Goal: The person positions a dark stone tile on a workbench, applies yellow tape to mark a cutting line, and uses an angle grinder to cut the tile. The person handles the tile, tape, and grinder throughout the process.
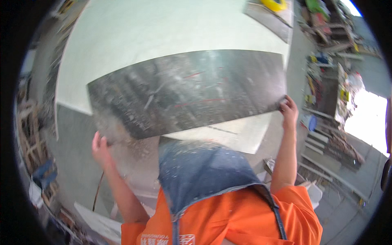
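Right fingers [289, 104] pinch a dark glossy panel [196, 87]; its long axis runs crosswise toward the left fingers [96, 141], whose hold I can't make out.

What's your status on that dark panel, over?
Right hand gripping dark panel at near right corner. Left hand by near left corner, grip unclear. Yellow object beyond, clear of panel.

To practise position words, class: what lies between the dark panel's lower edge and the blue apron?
In the head view, a pale flat surface shows between the dark panel and the blue apron.
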The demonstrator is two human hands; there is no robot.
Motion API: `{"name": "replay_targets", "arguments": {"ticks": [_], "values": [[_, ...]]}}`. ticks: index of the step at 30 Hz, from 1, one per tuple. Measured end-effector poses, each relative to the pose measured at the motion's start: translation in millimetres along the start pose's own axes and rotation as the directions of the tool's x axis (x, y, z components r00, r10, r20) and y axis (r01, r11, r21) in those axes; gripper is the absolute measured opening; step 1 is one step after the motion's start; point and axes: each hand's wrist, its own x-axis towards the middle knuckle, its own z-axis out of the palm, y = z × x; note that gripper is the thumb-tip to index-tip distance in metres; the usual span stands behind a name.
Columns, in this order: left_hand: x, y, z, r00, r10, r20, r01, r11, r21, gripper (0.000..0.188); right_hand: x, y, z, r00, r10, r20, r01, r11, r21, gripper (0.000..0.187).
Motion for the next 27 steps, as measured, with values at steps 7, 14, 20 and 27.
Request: {"name": "replay_targets", "arguments": {"ticks": [7, 14, 20, 27], "values": [[0.2, 4.9, -0.5, 0.999, -0.034, -0.007, 0.034, 0.999, -0.034, 0.049, -5.8, -4.9, 9.6, 0.998, 0.035, -0.047, -0.032, 0.998, 0.059, 0.056], [2.0, 0.8, -4.2, 1.0, -0.021, 0.006, 0.021, 0.999, -0.034, 0.049, -11.4, -8.1, 12.3, 0.999, 0.019, -0.044, -0.017, 0.999, 0.048, 0.056], [0.1, 4.1, -3.9, 1.0, -0.023, 0.004, 0.023, 0.999, 0.025, 0.049, -13.7, -16.1, 12.9, 0.998, 0.022, -0.062, -0.02, 0.999, 0.03, 0.057], [-4.0, 13.5, -1.8, 1.0, -0.023, -0.012, 0.023, 0.998, 0.065, 0.05, -8.1, -8.5, 9.5, 0.999, 0.027, -0.034, -0.025, 0.999, 0.046, 0.057]]}}
